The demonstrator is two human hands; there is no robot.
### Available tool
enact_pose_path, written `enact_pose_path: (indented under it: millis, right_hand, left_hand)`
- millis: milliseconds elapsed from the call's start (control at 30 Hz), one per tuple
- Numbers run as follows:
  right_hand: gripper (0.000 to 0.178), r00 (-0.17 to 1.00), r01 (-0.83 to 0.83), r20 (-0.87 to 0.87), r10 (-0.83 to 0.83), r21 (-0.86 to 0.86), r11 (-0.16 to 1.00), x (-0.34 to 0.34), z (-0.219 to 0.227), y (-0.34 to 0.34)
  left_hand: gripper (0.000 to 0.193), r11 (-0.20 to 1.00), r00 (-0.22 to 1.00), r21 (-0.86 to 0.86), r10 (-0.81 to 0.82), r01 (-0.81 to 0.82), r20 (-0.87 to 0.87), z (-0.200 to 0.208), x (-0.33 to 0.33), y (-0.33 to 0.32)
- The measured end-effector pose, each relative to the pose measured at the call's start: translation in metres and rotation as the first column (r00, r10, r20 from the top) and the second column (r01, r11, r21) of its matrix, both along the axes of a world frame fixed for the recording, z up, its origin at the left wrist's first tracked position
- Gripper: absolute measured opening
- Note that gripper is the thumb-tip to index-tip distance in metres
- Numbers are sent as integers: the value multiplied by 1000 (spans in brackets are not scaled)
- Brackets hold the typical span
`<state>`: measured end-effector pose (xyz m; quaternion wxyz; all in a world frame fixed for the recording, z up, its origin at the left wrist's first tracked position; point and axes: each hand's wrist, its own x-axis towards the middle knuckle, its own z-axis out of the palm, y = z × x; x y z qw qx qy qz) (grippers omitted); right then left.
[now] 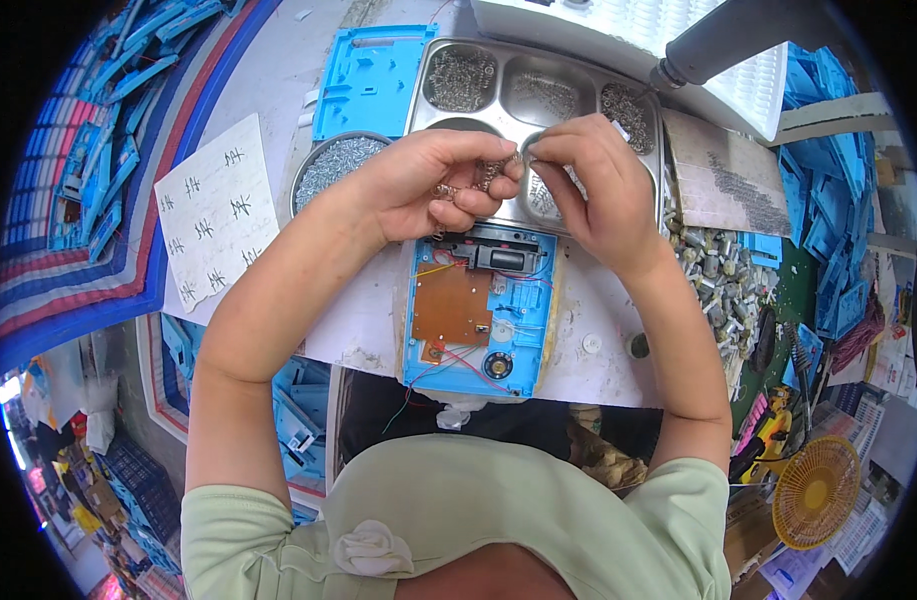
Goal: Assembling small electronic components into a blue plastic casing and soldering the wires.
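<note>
Holding a clump of coil springs (491,172) in L hand (416,175), fingers curled narrow around them; poking out btwn thumb + index and along the lower fingertips; pinching narrow w/ R hand (606,185), thumb + index tips just beside the L ones; can't tell if gripping a spring there too; both up over the near part of a steel tray (500,85), just beyond an open casing (530,300).

Re springs: thin shiny wire, small helices, bunched; re tray: smooth polished metal, rounded compartments, w/ loose small metal pcs inside; re casing: matte blue plastic, approx rectangular, flat on the worktop (598,310), w/ flat brown circuit board (443,305), dark boxy module at the far end, round black speaker (497,366) near the close edge, thin red/yellow/green wires.

To L of tray: round bowl (295,188) full of small silvery screws, plus blue molded panel (373,85); farther L, white sheet (218,215) w/ handwritten marks; to R, heap of metal cylinders (713,290), dull grey, jumbled.
</note>
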<state>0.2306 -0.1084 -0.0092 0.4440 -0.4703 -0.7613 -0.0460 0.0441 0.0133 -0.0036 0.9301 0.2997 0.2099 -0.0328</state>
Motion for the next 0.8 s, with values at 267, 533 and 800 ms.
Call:
enact_pose_path:
  millis: [267,533,800]
  right_hand:
    - [24,742,-251,-608,-284,-645,722,0,6,16]
    - [16,960,74,-234,-152,-310,948,8,-13,46]
    - [22,903,143,-334,-271,-361,921,17,-19,50]
  left_hand:
    - [21,-6,964,976,155,-217,215,-11,3,-2]
    - [23,972,989,199,139,-125,-57,-10,27,41]
    - [23,737,977,658,212,-157,-4,-15,28,24]
